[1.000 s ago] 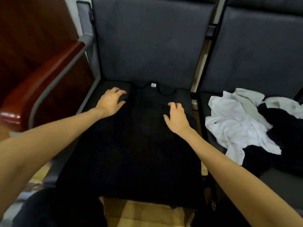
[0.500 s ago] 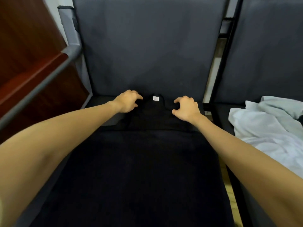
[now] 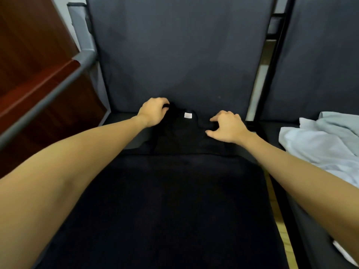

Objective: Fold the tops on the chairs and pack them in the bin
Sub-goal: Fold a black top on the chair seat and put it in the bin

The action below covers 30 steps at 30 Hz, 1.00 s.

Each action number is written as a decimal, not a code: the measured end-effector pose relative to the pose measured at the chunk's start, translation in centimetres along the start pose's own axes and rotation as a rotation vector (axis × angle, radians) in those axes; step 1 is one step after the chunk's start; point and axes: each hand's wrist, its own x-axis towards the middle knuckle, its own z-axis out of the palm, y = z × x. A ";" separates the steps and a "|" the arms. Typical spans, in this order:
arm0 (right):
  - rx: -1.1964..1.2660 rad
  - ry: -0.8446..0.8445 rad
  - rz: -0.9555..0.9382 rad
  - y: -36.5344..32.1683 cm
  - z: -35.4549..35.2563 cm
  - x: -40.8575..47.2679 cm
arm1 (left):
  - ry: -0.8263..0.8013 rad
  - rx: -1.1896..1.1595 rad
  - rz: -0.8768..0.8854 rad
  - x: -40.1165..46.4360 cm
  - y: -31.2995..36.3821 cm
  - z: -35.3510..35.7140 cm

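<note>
On the dark grey seat of a chair, a black top is laid flat, its neckline and small white label turned toward the backrest. The cloth is spread down the seat toward the viewer. The left hand is placed at the left shoulder of the top, its fingers curled over the fabric in what looks like a pinch, though the fingertips are hidden. The right hand is set at the right shoulder, thumb and forefinger bent in a narrow claw and touching the cloth; whether fabric is actually caught between them cannot be told. A heap of white and pale tops is seen on the neighbouring seat to the right. A wooden armrest with a grey metal rail is seen to the left. The bin is not in view.

A risk is judged here: if only one shoulder is truly gripped, the top may be dragged askew when lifted, and the fold spoiled. Black cloth on a dark seat also makes edges hard to line up.
</note>
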 end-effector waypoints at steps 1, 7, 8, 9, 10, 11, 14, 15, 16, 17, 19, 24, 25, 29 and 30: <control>-0.004 -0.006 0.004 -0.2 -0.1 0.0 | 0.034 -0.042 -0.020 0.0 0.1 -0.4; 0.112 0.190 0.057 -0.4 -0.6 0.9 | 0.206 -0.244 -0.142 0.4 1.1 -2.7; 0.246 0.293 0.113 -0.5 -1.2 1.3 | 0.229 -0.261 -0.156 0.5 1.2 -3.2; 0.395 0.405 0.174 -0.6 -2.0 1.6 | 0.250 -0.279 -0.167 0.6 1.4 -3.8; 0.525 0.496 0.233 -0.7 -2.9 1.9 | 0.269 -0.299 -0.179 0.7 1.6 -4.5; 0.623 0.551 0.278 -0.8 -3.9 2.2 | 0.286 -0.313 -0.186 0.8 1.8 -5.3; 0.759 0.555 0.305 -1.3 -6.7 2.3 | 0.341 -0.312 -0.171 0.6 2.8 -8.1; 0.763 0.554 0.285 -1.5 -7.5 1.9 | 0.362 -0.304 -0.161 0.4 3.1 -9.1; 0.759 0.559 0.261 -1.7 -8.1 1.5 | 0.381 -0.292 -0.152 0.2 3.4 -10.1; 0.750 0.564 0.239 -1.8 -8.7 1.0 | 0.392 -0.278 -0.145 -0.1 3.6 -11.1; 0.725 0.552 0.208 -2.2 -9.7 -0.5 | 0.380 -0.253 -0.130 -1.1 4.0 -12.9; 0.676 0.482 0.149 -3.8 -11.2 -6.8 | 0.239 -0.187 -0.079 -6.4 4.8 -15.8; 0.668 0.464 0.143 -4.1 -11.2 -8.4 | 0.203 -0.172 -0.068 -7.9 5.0 -16.1; 0.632 0.390 0.115 -5.6 -9.8 -14.9 | 0.086 -0.141 -0.047 -14.9 5.7 -16.4; 0.619 0.373 0.110 -6.0 -9.0 -16.5 | 0.070 -0.131 -0.044 -16.8 5.8 -16.2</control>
